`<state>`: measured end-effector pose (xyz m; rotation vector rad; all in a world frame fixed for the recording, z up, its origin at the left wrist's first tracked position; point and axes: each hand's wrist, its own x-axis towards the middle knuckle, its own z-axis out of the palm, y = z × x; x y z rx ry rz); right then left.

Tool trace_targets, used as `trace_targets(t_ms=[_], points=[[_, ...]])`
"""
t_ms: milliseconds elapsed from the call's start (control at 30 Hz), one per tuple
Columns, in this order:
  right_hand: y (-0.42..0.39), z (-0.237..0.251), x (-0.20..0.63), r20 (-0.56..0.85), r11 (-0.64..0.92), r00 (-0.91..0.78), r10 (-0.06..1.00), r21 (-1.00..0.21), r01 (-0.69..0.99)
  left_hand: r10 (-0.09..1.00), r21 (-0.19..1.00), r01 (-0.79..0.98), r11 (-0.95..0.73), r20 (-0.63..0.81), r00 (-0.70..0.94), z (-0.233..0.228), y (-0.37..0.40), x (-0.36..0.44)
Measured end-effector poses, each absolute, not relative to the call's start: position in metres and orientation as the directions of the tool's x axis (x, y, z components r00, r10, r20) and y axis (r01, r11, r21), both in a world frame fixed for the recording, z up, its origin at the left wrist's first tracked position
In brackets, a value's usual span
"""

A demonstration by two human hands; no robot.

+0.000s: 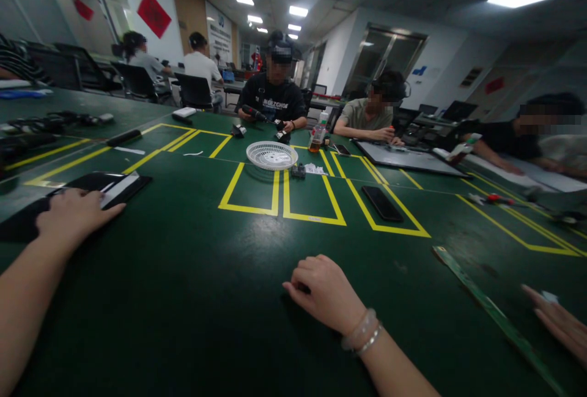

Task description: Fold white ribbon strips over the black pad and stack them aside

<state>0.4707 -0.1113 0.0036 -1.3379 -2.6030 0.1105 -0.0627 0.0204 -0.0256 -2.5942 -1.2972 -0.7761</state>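
The flat black rectangular folder point(82, 186) with a white paper sheet on it lies at the left of the frame on the smooth dark green table mat point(206, 299). The left hand point(73, 216) rests flat on it, fingers spread, gripping nothing. The right hand point(328, 292), low in the centre, sits loosely curled on the mat, holding nothing, beaded bracelets at its wrist. Further up, inside glossy yellow tape rectangles, lie a round white plastic fan grille point(271, 155) and a black slab-shaped phone point(382, 203).

Ahead of your right hand point(326, 292) the green table point(206, 299) lies open up to the white fan grille point(272, 155); a black phone point(382, 203) blocks right
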Motion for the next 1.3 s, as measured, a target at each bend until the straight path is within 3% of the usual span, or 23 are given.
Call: trace_targets(t_ms=[67, 167, 333, 433, 533, 633, 767, 900, 1033, 1167, 1233, 1300], points=[[-0.112, 0.003, 0.471, 0.154, 0.587, -0.567, 0.809, -0.160, 0.794, 0.627, 0.034, 0.882, -0.469, 0.716, 0.306, -0.033, 0.023, -0.065], [-0.112, 0.006, 0.470, 0.164, 0.600, -0.579, 0.799, -0.148, 0.786, 0.581, 0.057, 0.924, -0.378, 0.791, 0.189, -0.039, 0.026, -0.066], [-0.112, 0.010, 0.468, 0.262, 0.655, -0.620, 0.740, -0.071, 0.752, 0.775, 0.163, 0.902, -0.400, 0.585, 0.238, -0.025, 0.024, -0.025], [-0.113, 0.010, 0.468, 0.336, 0.687, -0.632, 0.698, -0.064, 0.724, 0.828, 0.206, 0.848, -0.488, 0.416, 0.375, -0.013, 0.010, 0.035], [-0.114, 0.010, 0.468, 0.381, 0.702, -0.632, 0.674, -0.067, 0.709, 0.766, 0.320, 0.696, -0.643, 0.241, 0.596, -0.004, -0.017, 0.105], [-0.115, 0.009, 0.466, 0.357, 0.716, -0.648, 0.673, -0.095, 0.692, 0.640, 0.395, 0.537, -0.745, 0.196, 0.743, 0.002, -0.050, 0.158], [-0.115, 0.008, 0.463, 0.280, 0.729, -0.678, 0.680, -0.151, 0.668, 0.546, 0.401, 0.433, -0.807, 0.228, 0.806, 0.007, -0.075, 0.185], [-0.115, 0.008, 0.464, 0.286, 0.690, -0.641, 0.712, -0.117, 0.714, 0.587, 0.340, 0.506, -0.793, 0.205, 0.783, 0.011, -0.066, 0.173], [-0.114, 0.009, 0.468, 0.309, 0.662, -0.610, 0.730, -0.098, 0.743, 0.770, 0.200, 0.746, -0.635, 0.244, 0.590, 0.009, -0.026, 0.119], [-0.113, 0.010, 0.468, 0.300, 0.645, -0.589, 0.750, -0.137, 0.752, 0.972, 0.008, 0.988, -0.152, 0.185, 0.148, -0.002, 0.009, 0.028], [-0.114, 0.010, 0.467, 0.293, 0.646, -0.591, 0.752, -0.150, 0.748, 0.990, 0.003, 0.992, 0.126, 0.060, -0.126, -0.010, 0.016, -0.012], [-0.114, 0.009, 0.467, 0.286, 0.653, -0.600, 0.747, -0.142, 0.744, 0.959, 0.020, 0.960, 0.281, -0.036, -0.280, -0.015, 0.019, -0.039]])
